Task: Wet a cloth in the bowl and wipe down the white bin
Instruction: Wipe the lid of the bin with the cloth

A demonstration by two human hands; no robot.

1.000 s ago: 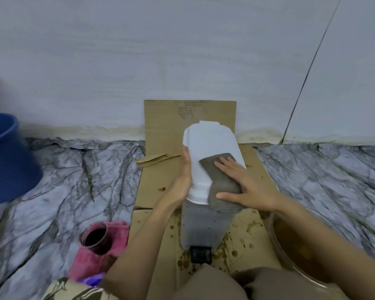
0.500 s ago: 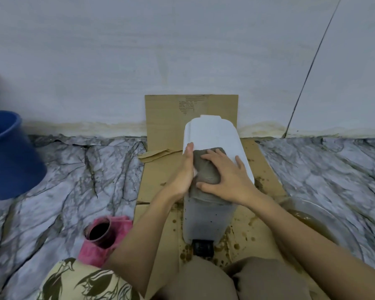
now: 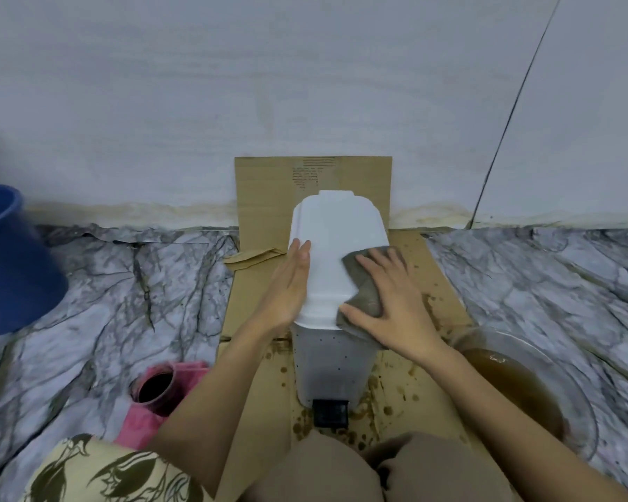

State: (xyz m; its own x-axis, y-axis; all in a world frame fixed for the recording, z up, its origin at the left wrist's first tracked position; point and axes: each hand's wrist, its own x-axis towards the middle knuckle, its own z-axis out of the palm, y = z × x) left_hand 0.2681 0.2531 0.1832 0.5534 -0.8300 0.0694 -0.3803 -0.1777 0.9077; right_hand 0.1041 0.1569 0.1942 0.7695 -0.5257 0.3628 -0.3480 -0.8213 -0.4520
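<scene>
Head view is all I have: the white bin (image 3: 336, 248) stands on flattened cardboard (image 3: 261, 291) that is spattered with brown drops, its black pedal (image 3: 330, 413) toward me and its lid closed. My right hand (image 3: 392, 306) lies flat on the grey cloth (image 3: 363, 295), fingers (image 3: 368, 266) spread wide and straight, pressing the cloth against the right side of the lid, where it drapes over the lid's front right corner. My left hand (image 3: 290, 284) rests open against the lid's left edge, fingers together and straight, gripping nothing. Just right of the bin sits the clear bowl (image 3: 573, 393), holding murky brown water. On the marbled floor (image 3: 106, 284) to the left I see a pink container (image 3: 160, 393) with a dark opening, and farther left a blue bucket (image 3: 11, 269), partly cut off by the frame edge
</scene>
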